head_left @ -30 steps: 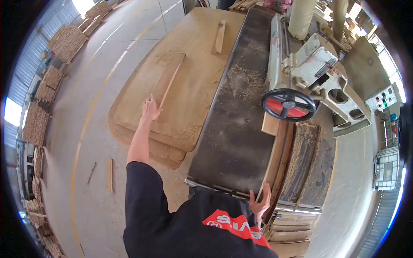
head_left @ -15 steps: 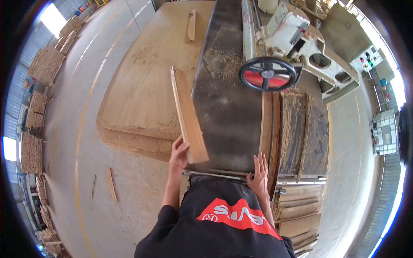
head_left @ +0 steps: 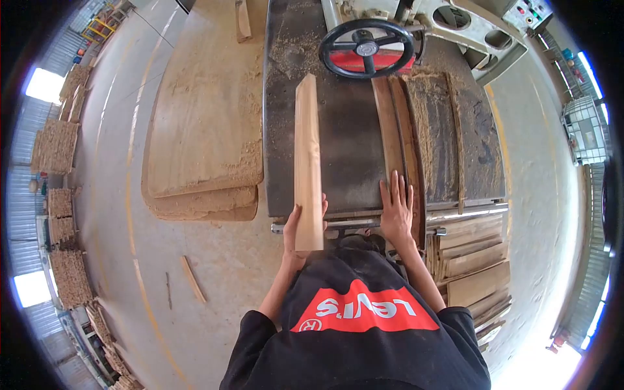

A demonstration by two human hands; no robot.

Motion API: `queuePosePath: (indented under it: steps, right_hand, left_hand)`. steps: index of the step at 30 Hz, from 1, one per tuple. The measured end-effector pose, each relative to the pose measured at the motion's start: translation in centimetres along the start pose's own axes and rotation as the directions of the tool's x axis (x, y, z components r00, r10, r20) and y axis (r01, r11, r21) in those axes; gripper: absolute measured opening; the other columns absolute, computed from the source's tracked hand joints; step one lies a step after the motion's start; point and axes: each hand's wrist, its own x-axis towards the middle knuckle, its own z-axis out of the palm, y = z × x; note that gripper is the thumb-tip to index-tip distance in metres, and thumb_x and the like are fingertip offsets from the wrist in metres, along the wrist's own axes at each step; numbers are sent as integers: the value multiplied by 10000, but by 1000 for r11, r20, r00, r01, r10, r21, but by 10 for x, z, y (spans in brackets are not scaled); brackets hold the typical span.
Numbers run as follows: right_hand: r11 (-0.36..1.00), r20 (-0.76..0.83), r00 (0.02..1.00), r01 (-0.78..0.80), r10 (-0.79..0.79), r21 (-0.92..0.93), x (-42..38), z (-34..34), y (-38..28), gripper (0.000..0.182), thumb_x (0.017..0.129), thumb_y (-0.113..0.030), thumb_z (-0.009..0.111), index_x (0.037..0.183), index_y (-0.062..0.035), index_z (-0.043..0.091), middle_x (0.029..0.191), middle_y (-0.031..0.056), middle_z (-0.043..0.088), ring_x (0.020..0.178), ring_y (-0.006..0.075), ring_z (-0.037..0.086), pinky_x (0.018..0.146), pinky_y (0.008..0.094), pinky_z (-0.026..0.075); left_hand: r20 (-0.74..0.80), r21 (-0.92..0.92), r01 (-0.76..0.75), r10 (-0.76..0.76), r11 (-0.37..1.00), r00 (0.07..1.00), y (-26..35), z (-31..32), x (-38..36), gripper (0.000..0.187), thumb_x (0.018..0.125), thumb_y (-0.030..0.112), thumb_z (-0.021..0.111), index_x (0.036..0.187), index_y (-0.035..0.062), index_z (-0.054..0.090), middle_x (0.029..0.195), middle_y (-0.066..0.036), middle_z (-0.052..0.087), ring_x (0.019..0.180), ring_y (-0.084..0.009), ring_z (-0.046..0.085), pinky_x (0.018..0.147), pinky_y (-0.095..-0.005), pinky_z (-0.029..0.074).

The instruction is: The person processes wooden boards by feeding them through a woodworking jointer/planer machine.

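A long wooden board [head_left: 308, 149] lies lengthwise over the left part of the dark machine table [head_left: 351, 162]. My left hand [head_left: 300, 227] grips its near end, thumb on one side and fingers on the other. My right hand [head_left: 397, 208] rests flat with fingers stretched, at the near end of the wooden guide strip [head_left: 392, 130] on the table's right side. Nothing shows in its grasp. Beyond the board's far end stands the machine's black handwheel [head_left: 366, 49].
Sawdust-covered wooden sheets [head_left: 201, 143] lie to the left, with a short wood piece [head_left: 243, 23] on top. Stacked boards [head_left: 478, 260] fill the right side below the table. A thin offcut [head_left: 193, 279] lies on the floor. Lumber stacks [head_left: 55, 146] line the left wall.
The board has swung from a leftward slant to nearly straight and moved over the machine table with my left hand. My right hand has moved forward along the guide strip. The view has shifted.
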Motion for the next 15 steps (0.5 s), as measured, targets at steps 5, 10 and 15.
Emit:
queuePosePath:
  steps: [5, 10, 15]
  right_hand:
    - [999, -56, 998, 14, -11, 37, -3, 9, 4, 814, 793, 65, 616, 1573, -79, 435, 1731, 211, 211, 1603, 388, 207, 1299, 576, 159]
    - [999, -65, 998, 14, -11, 39, -2, 4, 2, 841, 759, 65, 656, 1563, -73, 448, 1728, 217, 208, 1593, 399, 225, 1298, 566, 177]
    - [997, -60, 998, 23, -19, 73, -2, -4, 1, 712, 812, 63, 594, 1513, -18, 499, 1717, 229, 230, 1574, 415, 263, 1295, 572, 183]
  left_hand:
    - [100, -27, 90, -87, 996, 991, 5, 4, -6, 581, 1115, 422, 496, 1543, 31, 458, 1467, -145, 608, 1277, -275, 640, 926, -459, 628]
    - [-141, 660, 35, 78, 750, 987, -9, 43, 6, 596, 1103, 360, 535, 1526, -49, 441, 1437, -221, 619, 1201, -297, 686, 958, -421, 606]
    - [-112, 476, 52, 2, 878, 994, -21, 23, 14, 647, 1115, 457, 464, 1561, -9, 410, 1540, -227, 529, 1334, -310, 594, 1033, -473, 557]
